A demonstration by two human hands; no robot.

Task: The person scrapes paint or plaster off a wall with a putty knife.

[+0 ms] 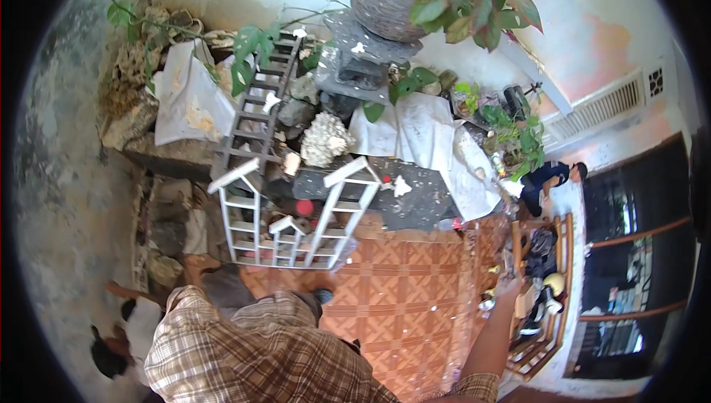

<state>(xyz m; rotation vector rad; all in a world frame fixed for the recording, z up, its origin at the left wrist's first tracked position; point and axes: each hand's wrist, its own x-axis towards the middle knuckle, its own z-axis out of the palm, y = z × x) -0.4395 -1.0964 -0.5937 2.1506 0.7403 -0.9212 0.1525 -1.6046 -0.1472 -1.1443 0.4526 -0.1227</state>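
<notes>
My right arm stretches forward at the right, and my right hand (508,283) is beside a wooden bench (564,255). Its fingers look closed around a thin greyish thing, too small to identify. At the end of the plaid left sleeve is a patch of skin that seems to be my left hand (198,264), close to my grey trousers; its fingers cannot be made out. A white rack of house-shaped frames with ladder-like rungs (346,207) stands ahead of me on the patterned tile floor (400,284).
Behind the rack are rocks, white coral (324,140), a dark ladder (264,103), pale sheets (418,129) and a potted plant (385,5). Clothes and a yellowish round item (554,282) lie on the bench. One person (544,181) is at the right, another (141,329) at the lower left.
</notes>
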